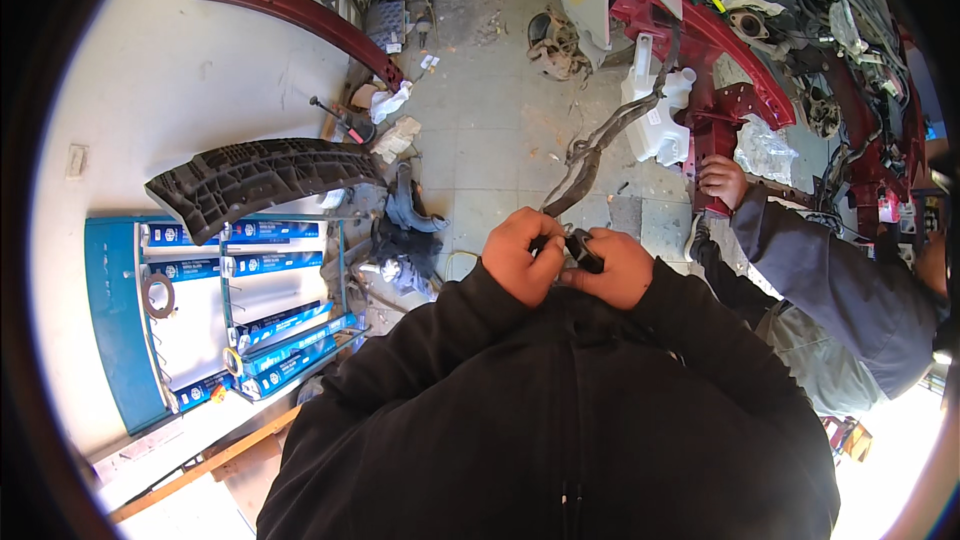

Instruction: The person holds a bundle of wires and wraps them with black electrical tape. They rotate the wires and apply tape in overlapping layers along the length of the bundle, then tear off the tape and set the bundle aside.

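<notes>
My left hand [522,258] is closed in front of my chest, with its thumb and fingers pinched round the near end of a dark, taped wiring harness [598,148]. Right beside it, my right hand [618,268] grips a small black part [583,250] that looks like a connector. Whether that part is joined to the harness is hidden by my fingers. From my hands the harness runs up and away to the right, past a white plastic reservoir [657,125], towards the red front frame of a car [715,130].
At right, another person's hand [722,183] rests on the red frame. A black plastic bumper piece [270,178] and a dark red bar [300,15] lean along the left wall, above a blue rack [112,320] of boxes. Loose parts lie on the tiled floor [470,145].
</notes>
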A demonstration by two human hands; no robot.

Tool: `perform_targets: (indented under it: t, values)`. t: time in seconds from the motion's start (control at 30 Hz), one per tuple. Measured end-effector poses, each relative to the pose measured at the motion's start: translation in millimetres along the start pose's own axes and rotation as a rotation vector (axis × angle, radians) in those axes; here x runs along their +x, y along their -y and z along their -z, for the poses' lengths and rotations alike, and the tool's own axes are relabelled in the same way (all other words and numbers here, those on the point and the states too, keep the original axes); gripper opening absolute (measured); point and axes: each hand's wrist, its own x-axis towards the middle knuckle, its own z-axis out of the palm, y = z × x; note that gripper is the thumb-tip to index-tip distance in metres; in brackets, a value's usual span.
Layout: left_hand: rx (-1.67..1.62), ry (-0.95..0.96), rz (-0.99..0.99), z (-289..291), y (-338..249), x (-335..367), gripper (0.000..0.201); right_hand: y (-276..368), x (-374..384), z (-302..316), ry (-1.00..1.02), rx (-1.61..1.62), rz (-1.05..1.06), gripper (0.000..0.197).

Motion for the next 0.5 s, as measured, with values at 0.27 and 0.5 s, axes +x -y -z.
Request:
perform_targets:
  t: [0.27,0.5]
  values:
    - [-0.162,-0.033,0.272,-0.7,14.8,-4.5,0.009,-30.2,-1.1,-12.9,-0.015,0.646,-0.149,0.047]
    - [-0.23,0.004,0.303,0.3,21.2,0.7,0.008,-22.5,-4.9,-20.1,-0.292,0.461,0.131,0.041]
